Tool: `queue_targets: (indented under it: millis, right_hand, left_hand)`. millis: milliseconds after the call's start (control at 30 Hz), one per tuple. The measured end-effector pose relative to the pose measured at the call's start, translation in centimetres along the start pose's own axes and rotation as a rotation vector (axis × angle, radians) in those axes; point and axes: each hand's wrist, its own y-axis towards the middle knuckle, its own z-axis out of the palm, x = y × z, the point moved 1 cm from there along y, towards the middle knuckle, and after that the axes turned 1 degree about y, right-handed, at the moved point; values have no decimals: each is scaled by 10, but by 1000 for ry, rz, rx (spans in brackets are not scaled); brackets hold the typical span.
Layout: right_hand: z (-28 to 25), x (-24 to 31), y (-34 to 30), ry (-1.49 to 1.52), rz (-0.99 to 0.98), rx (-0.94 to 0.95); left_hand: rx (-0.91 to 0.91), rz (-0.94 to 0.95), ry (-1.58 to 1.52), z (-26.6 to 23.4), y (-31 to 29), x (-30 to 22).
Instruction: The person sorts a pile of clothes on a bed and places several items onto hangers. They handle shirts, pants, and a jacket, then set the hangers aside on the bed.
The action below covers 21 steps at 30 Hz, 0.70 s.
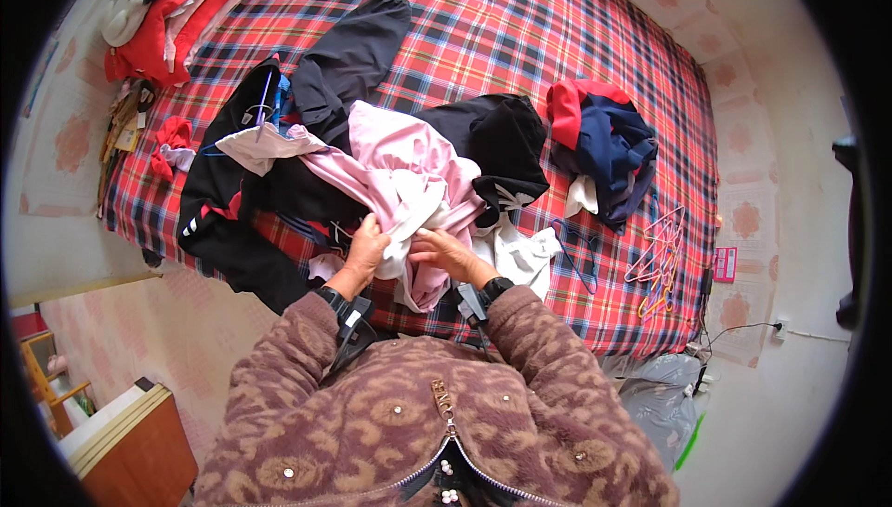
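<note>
A pink and white garment (409,149) lies bunched in front of me on the bed. My left hand (368,251) is closed on its white part, thumb uppermost. On the other side, my right hand (448,254) has its fingers curled into the same cloth, their tips partly hidden in the folds. Under and beside it spreads a black jacket (246,256) with red and white trim. A black garment with a white print (502,149) lies to the right, and a white garment (522,254) sits near my right wrist.
The bed has a red plaid sheet (483,33). A navy and red garment (609,158) is heaped at right, near several hangers (658,256). Red bedding (190,19) is piled far left. A wooden cabinet (139,442) stands lower left, a grey plastic bag (660,405) lower right.
</note>
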Motion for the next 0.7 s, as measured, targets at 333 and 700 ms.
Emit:
queue_targets:
  millis: [333, 700]
  right_hand:
    - [17, 28, -14, 81, -109, -95]
    - [-90, 269, -154, -196, -1222, -600]
  left_hand:
    - [234, -180, -103, 50, -53, -41]
    - [-22, -265, -136, 38, -49, -34]
